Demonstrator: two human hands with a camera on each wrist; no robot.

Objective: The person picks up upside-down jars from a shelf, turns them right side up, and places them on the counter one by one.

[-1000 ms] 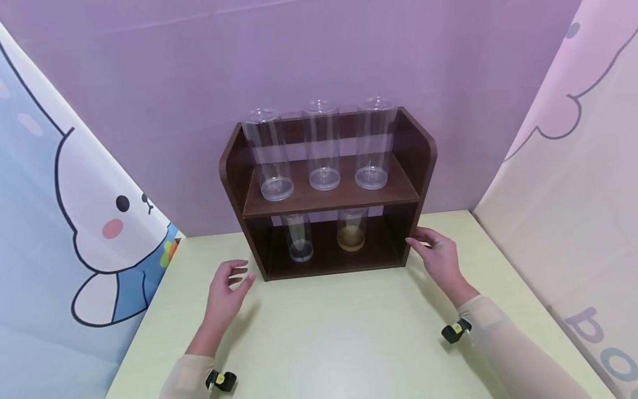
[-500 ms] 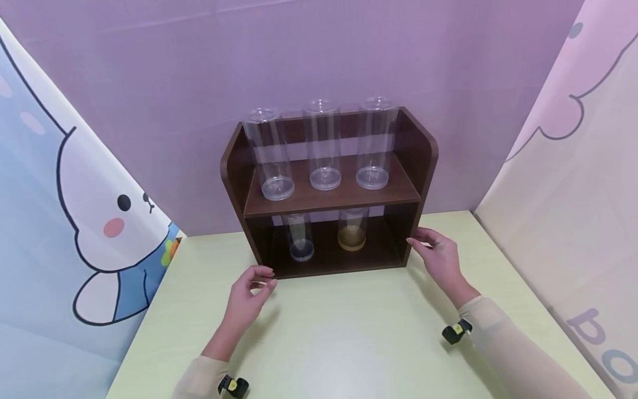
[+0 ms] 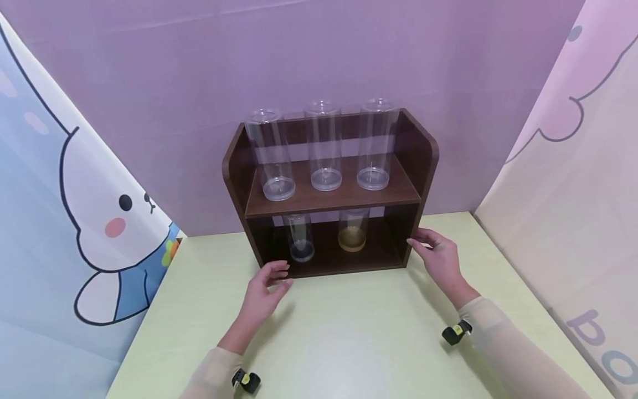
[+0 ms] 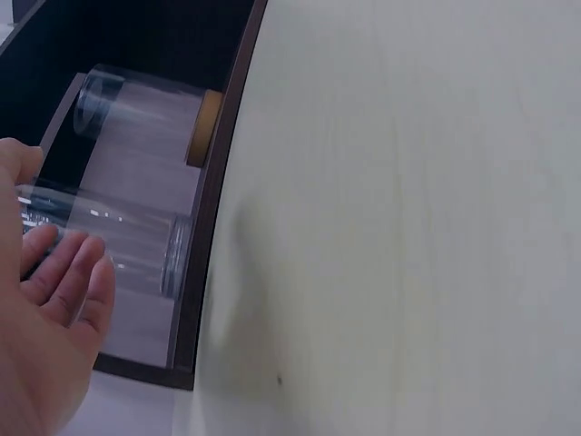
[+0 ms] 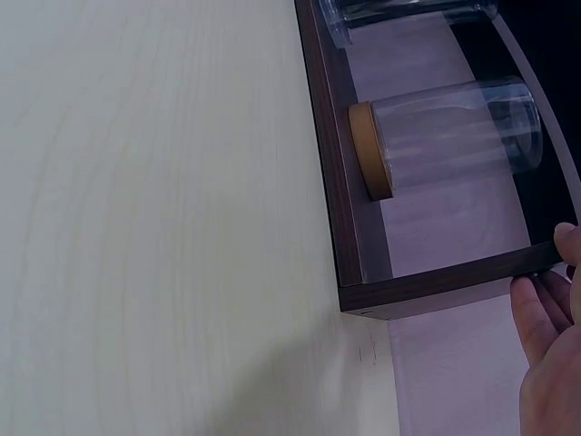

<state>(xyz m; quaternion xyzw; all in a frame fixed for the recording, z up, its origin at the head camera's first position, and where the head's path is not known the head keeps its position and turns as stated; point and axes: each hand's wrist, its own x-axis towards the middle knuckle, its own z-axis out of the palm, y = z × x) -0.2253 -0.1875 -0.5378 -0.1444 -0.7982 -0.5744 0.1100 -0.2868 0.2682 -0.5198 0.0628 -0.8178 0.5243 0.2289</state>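
Five clear jars [image 3: 324, 147] standing in dark brown shelf [image 3: 344, 197] on pale table [image 3: 339, 332], three on upper board, two below. Right hand [image 3: 441, 260] pinching shelf's right side panel, thumb one side, fingertips other. Left hand [image 3: 264, 291] near lower left jar [image 3: 301, 244], fingers loosely bent, thumb apart, nothing gripped. Lower right jar [image 3: 352, 238] has tan bottom, kinda cork-looking. Purple cloth [image 3: 329, 50] behind everything.

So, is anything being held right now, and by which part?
The right hand pinches the shelf by the front edge of its right side; the left hand holds nothing.
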